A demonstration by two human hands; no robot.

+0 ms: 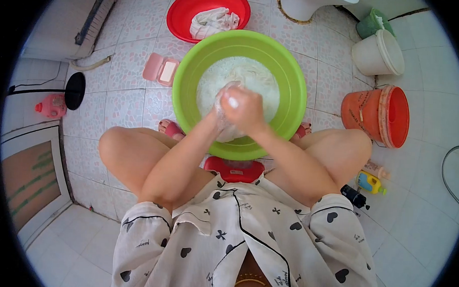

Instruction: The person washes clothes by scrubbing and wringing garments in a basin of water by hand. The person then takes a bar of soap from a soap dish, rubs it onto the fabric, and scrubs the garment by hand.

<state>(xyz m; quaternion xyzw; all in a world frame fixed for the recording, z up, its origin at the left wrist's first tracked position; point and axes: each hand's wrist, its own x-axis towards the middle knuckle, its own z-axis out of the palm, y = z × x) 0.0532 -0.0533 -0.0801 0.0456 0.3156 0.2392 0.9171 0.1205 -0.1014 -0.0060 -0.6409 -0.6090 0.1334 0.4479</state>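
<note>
In the head view, my left hand and my right hand are pressed together over a large green basin. Both are closed, with suds on the left wrist and fingers and a white blob of foam on the right hand. A wet white cloth shows just below them and seems gripped between them, though the fingers hide most of the hold. Cloudy, foamy water fills the basin's bottom, and more pale cloth lies in it beyond my hands.
A red basin holding white cloth stands behind the green one. Left of it sits a pink soap box with a bar of soap. An orange bucket, a white bucket and several bottles line the right side.
</note>
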